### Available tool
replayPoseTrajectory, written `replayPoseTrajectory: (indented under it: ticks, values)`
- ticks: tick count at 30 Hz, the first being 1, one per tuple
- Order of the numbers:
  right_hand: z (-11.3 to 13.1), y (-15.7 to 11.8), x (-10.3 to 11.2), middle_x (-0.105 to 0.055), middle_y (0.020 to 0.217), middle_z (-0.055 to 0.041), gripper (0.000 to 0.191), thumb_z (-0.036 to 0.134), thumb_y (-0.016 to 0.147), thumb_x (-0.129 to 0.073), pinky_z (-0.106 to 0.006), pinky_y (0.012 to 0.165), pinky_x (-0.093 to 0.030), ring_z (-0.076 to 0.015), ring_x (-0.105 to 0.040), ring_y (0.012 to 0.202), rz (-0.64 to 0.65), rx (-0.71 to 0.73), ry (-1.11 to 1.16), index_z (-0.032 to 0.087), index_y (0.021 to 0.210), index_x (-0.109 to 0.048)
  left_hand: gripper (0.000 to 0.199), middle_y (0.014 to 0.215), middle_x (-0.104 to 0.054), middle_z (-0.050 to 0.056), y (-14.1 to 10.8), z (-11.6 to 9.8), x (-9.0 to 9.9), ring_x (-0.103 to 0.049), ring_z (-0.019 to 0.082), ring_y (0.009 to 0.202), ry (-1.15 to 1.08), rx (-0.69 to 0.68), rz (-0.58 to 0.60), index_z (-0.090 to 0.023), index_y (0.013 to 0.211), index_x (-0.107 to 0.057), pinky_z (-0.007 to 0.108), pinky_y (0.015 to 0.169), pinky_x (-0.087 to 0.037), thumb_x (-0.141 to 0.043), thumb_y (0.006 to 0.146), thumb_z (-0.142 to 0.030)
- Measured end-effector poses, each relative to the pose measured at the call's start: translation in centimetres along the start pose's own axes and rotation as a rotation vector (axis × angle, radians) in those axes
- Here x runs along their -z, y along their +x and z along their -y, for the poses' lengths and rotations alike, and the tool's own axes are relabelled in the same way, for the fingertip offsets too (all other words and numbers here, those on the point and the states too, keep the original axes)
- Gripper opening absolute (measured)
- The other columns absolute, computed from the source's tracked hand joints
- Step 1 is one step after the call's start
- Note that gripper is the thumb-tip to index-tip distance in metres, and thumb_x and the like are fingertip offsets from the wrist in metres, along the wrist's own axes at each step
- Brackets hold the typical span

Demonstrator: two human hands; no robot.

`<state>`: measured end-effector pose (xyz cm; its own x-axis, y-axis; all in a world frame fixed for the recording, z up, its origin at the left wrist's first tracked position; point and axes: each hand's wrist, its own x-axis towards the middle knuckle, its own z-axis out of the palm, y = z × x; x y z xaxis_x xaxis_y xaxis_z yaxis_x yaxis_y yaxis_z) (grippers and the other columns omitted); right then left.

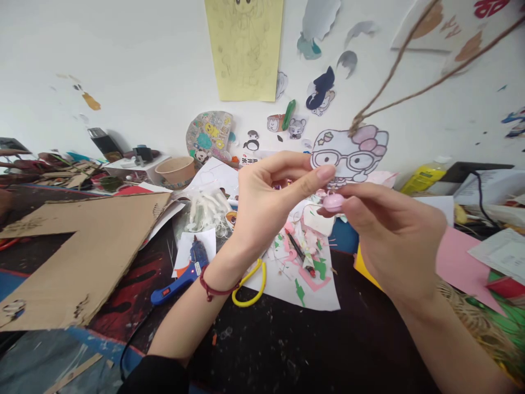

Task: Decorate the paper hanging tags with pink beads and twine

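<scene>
The bell (333, 202) looks smooth and glossy pink, the twine (404, 60) rough, the cardboard (110, 241) matt.

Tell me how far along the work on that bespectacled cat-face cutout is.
The cutout looks drawn, coloured and trimmed, with twine at its top edge. In hand: the left hand pinches the cutout, while the right hand holds a pink bell-like piece just below it. Probably left: securing that piece, unless it is already attached; the fingers hide any join. Paper scraps also lie uncleared.
</scene>
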<state>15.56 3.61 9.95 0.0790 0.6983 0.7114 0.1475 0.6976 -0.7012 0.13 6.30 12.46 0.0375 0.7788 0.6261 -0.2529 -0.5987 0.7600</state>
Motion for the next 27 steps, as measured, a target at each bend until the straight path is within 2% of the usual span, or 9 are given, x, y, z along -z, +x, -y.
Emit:
replayPoseTrajectory:
  ticks: [5, 10, 14, 18, 21, 23, 25, 27]
  values:
    - [-0.6, 0.8, 0.7, -0.073, 0.082, -0.0005, 0.012, 0.036, 0.089, -0.068, -0.035, 0.071, -0.061, -0.0176, -0.071, 0.077, 0.197, -0.189, 0.249, 0.028, 0.090, -0.077, 0.018, 0.068, -0.068, -0.004, 0.2, 0.5, 0.3, -0.063, 0.009, 0.061, -0.056, 0.043, 0.091, -0.021, 0.080, -0.070, 0.022, 0.056, -0.048, -0.080, 0.077, -0.035]
    - [-1.0, 1.1, 0.7, -0.074, 0.083, 0.0000, 0.010, 0.036, 0.084, -0.073, -0.039, 0.073, -0.061, -0.0198, -0.071, 0.079, 0.285, -0.268, 0.336, 0.033, 0.093, -0.077, 0.020, 0.077, -0.070, -0.003, 0.4, 1.0, 0.4, -0.066, 0.012, 0.068, -0.143, 0.118, 0.183, -0.021, 0.082, -0.071, 0.026, 0.064, -0.053, -0.080, 0.078, -0.038]
    - [-1.1, 1.3, 0.8, -0.072, 0.082, 0.0019, 0.009, 0.035, 0.081, -0.077, -0.035, 0.071, -0.060, -0.0172, -0.068, 0.077, 0.310, -0.281, 0.361, 0.034, 0.089, -0.077, 0.018, 0.078, -0.067, -0.002, 0.6, 1.4, 0.6, -0.063, 0.012, 0.077, -0.204, 0.150, 0.263, -0.020, 0.080, -0.071, 0.026, 0.075, -0.051, -0.077, 0.081, -0.037]
    - [-1.3, 1.6, 1.2, -0.068, 0.072, 0.0023, 0.003, 0.032, 0.080, -0.077, -0.032, 0.068, -0.059, -0.0157, -0.066, 0.072, 0.326, -0.283, 0.297, 0.032, 0.083, -0.077, 0.023, 0.076, -0.063, -0.002, 0.8, 2.0, 0.7, -0.058, 0.010, 0.075, -0.264, 0.211, 0.350, -0.018, 0.077, -0.070, 0.024, 0.076, -0.047, -0.072, 0.086, -0.040]
    - [-1.5, 2.0, 1.5, -0.071, 0.082, 0.0004, 0.012, 0.032, 0.079, -0.077, -0.034, 0.073, -0.058, -0.0175, -0.067, 0.077, 0.226, -0.188, 0.184, 0.032, 0.091, -0.077, 0.026, 0.074, -0.061, -0.002, 1.0, 2.4, 0.8, -0.054, 0.008, 0.070, -0.332, 0.272, 0.411, -0.018, 0.077, -0.070, 0.023, 0.071, -0.044, -0.072, 0.086, -0.042]
    - [-1.5, 2.3, 1.7, -0.070, 0.092, -0.0011, 0.025, 0.034, 0.078, -0.078, -0.034, 0.074, -0.057, -0.0178, -0.066, 0.080, 0.172, -0.132, 0.163, 0.033, 0.103, -0.075, 0.026, 0.070, -0.058, -0.002, 1.0, 2.6, 0.8, -0.050, 0.008, 0.065, -0.368, 0.329, 0.454, -0.018, 0.074, -0.070, 0.023, 0.065, -0.041, -0.075, 0.083, -0.042]
    - [-1.5, 2.5, 1.9, -0.069, 0.102, -0.0017, 0.038, 0.037, 0.077, -0.079, -0.034, 0.076, -0.056, -0.0177, -0.064, 0.082, 0.212, -0.120, 0.175, 0.035, 0.114, -0.071, 0.030, 0.064, -0.055, -0.002, 0.9, 2.8, 0.5, -0.046, 0.008, 0.058, -0.385, 0.405, 0.509, -0.017, 0.069, -0.068, 0.025, 0.060, -0.039, -0.078, 0.078, -0.044]
    - [-1.4, 2.7, 2.0, -0.067, 0.108, -0.0010, 0.039, 0.040, 0.075, -0.080, -0.036, 0.079, -0.056, -0.0175, -0.063, 0.084, 0.293, -0.124, 0.151, 0.037, 0.113, -0.071, 0.036, 0.060, -0.052, -0.002, 0.7, 2.9, 0.1, -0.043, 0.009, 0.055, -0.386, 0.478, 0.564, -0.018, 0.064, -0.066, 0.027, 0.055, -0.036, -0.081, 0.073, -0.049]
